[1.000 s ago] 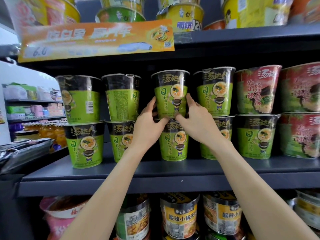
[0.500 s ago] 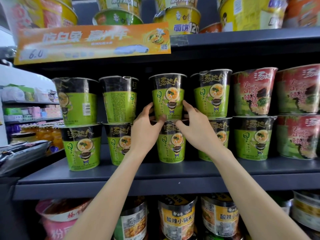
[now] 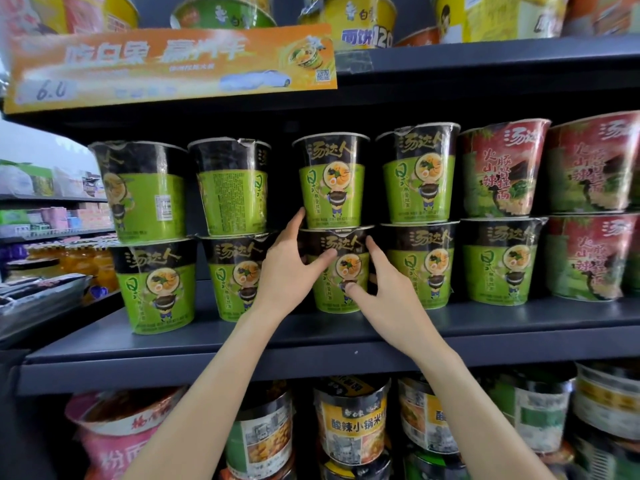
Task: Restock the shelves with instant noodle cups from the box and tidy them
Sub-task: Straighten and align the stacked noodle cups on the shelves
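Green and black noodle cups stand two high along the middle shelf [image 3: 311, 344]. In the third stack from the left, the lower cup [image 3: 341, 271] sits under an upper cup [image 3: 332, 178]. My left hand [image 3: 289, 268] grips the lower cup's left side, its thumb across the black band and its index finger tip touching the upper cup's base. My right hand [image 3: 384, 289] holds the lower cup's right side, thumb on its front, fingers reaching behind. No box is in view.
Red noodle cups [image 3: 502, 168] fill the shelf's right end. Yellow cups stand on the top shelf behind an orange price banner [image 3: 173, 64]. Larger bowls [image 3: 349, 424] crowd the shelf below. Another aisle's shelves [image 3: 52, 216] show at far left.
Both hands have slid down from the upper cup's base to the sides of the lower cup in the same stack. The cups have stayed in place.
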